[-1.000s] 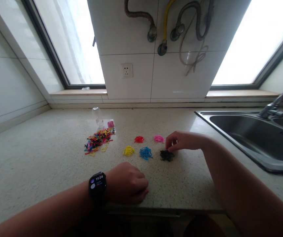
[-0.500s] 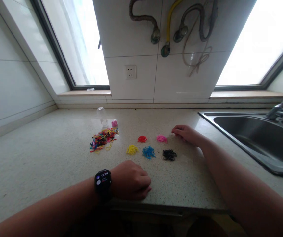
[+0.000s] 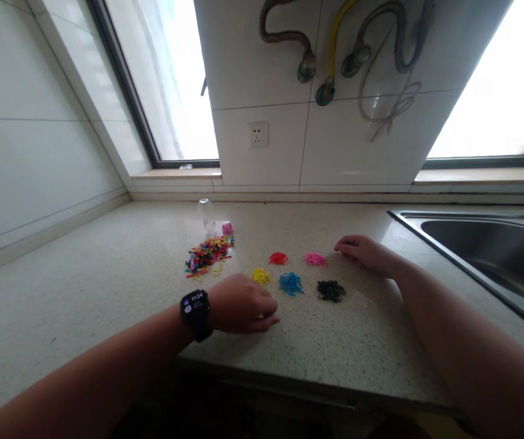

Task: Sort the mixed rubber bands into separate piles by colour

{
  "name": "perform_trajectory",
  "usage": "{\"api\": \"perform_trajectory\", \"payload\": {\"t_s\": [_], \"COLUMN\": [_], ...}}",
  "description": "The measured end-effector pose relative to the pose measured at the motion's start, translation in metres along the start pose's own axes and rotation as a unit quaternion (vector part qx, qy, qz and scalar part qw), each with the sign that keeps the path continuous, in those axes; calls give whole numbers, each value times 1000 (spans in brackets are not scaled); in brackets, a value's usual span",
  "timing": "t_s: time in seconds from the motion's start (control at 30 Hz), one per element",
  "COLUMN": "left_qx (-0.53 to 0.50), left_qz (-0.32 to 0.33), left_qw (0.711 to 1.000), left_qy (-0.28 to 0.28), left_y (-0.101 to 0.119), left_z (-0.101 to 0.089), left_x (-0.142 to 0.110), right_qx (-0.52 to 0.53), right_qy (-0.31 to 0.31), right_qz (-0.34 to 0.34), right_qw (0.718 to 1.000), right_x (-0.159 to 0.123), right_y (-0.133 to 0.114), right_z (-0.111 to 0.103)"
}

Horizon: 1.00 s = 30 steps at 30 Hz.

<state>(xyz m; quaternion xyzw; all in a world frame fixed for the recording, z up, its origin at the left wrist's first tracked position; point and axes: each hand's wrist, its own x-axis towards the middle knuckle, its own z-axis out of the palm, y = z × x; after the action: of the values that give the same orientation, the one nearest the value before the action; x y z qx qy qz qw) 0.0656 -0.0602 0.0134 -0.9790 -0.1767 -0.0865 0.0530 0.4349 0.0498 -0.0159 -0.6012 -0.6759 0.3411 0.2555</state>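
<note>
My left hand, with a black watch on its wrist, rests near the counter's front edge with fingers curled, just before the yellow rubber bands. My right hand lies to the right of the pink rubber bands, its fingertips pressed together. Anything inside either hand is hidden. Between the hands are small piles of red rubber bands, blue rubber bands and black rubber bands. Farther left spreads a larger heap of mixed-colour rubber bands.
Behind the mixed heap stand a clear upturned bottle and a pink cap. A steel sink is set into the counter at right. The tiled wall carries a socket and several pipes.
My left hand has moved forward over the counter, close to the yellow pile. The whole view has swung left, so things appear farther right. My right hand stays beside the pink pile.
</note>
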Motion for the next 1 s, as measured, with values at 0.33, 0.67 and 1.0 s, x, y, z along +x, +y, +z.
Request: {"api": "perform_trajectory", "payload": {"t_s": [0.33, 0.67, 1.0], "left_qx": [-40, -82, -69], "left_qz": [-252, -280, -274], "left_qw": [965, 946, 952], "left_qy": [-58, -139, -116], "left_y": [-102, -120, -119], "left_z": [-40, -33, -24], "left_x": [-60, -75, -73], "right_qx": [-4, -4, -7], "right_qy": [-15, -15, -17], "right_qz": [-6, -12, -19], "right_qw": [1000, 1000, 1000], "right_x": [5, 4, 4], "right_y": [5, 4, 4], "right_z": [-1, -1, -1]}}
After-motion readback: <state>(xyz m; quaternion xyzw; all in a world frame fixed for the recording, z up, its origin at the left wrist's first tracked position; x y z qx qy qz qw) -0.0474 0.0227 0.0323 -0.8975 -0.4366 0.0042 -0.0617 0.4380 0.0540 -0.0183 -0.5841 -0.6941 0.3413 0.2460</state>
